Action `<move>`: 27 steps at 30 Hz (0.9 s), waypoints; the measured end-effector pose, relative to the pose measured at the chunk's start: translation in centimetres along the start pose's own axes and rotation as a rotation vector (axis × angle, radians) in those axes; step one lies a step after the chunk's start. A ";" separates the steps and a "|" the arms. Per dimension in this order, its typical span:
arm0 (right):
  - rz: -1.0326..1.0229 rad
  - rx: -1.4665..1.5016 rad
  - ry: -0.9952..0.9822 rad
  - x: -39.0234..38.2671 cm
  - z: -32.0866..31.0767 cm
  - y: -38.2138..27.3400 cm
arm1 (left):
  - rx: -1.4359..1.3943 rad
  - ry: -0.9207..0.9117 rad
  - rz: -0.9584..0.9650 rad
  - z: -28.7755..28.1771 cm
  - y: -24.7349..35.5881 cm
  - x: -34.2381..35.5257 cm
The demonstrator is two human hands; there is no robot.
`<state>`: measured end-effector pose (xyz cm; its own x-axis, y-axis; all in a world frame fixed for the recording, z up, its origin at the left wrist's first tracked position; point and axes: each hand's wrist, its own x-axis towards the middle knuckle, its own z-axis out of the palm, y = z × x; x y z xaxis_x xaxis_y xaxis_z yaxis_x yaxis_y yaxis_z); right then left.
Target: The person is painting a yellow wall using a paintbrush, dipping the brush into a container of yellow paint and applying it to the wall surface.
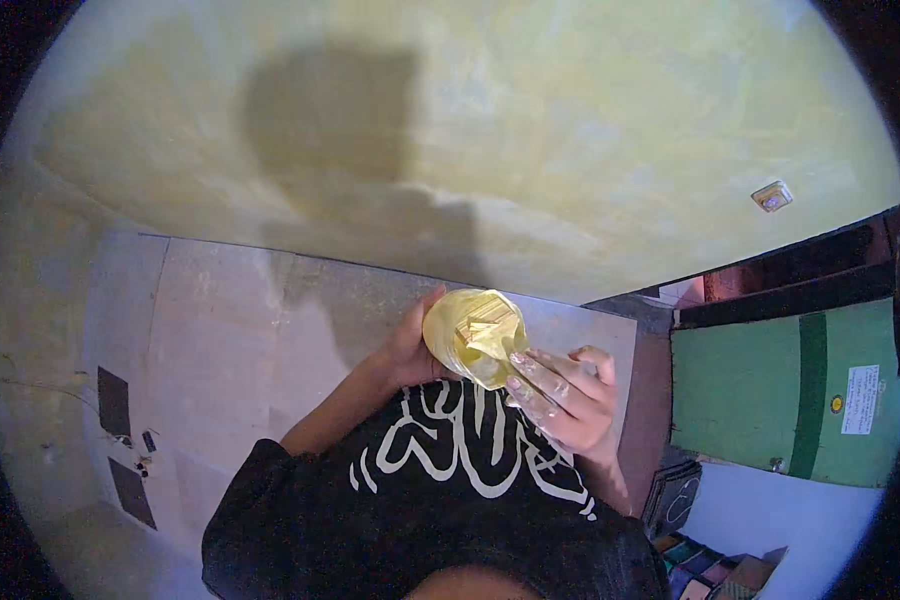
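A pale yellow, round tub is held up in front of my chest, its mouth tilted toward me. My left hand is wrapped round its left side, the fingers mostly hidden behind it. Inside lies something yellowish with flat, strip-like edges; I cannot make out its kind. My right hand is at the right of the mouth, fingers stretched and apart, with the fingertips at the rim. Whitish smears show on those fingers.
A yellowish wall with a small switch plate rises ahead. Pale flooring spreads to the left, with dark rectangular pads on it. At right are a green door and stacked items.
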<state>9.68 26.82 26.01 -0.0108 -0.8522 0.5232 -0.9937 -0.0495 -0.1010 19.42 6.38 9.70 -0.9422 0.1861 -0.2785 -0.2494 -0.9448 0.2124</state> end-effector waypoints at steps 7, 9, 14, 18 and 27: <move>-0.004 0.013 0.069 0.1 0.6 -0.3 | -0.051 0.006 0.011 -0.5 -0.4 0.4; -0.004 0.012 0.076 0.1 0.7 -0.2 | -0.073 0.021 0.003 0.4 -0.3 0.3; -0.038 -0.018 0.079 -0.3 1.1 -0.3 | -0.095 -0.069 0.003 -0.8 -0.5 -0.2; -0.052 -0.039 0.081 -0.8 1.7 -0.1 | -0.052 -0.037 0.002 -0.7 -0.4 -0.1; -0.047 0.039 0.124 -2.5 4.2 0.1 | 0.273 -0.199 0.160 0.5 -0.7 -1.9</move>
<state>10.06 26.74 21.19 0.0197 -0.7773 0.6288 -0.9883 -0.1104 -0.1056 21.30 6.82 10.59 -0.9925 0.1157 -0.0401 -0.1205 -0.8646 0.4878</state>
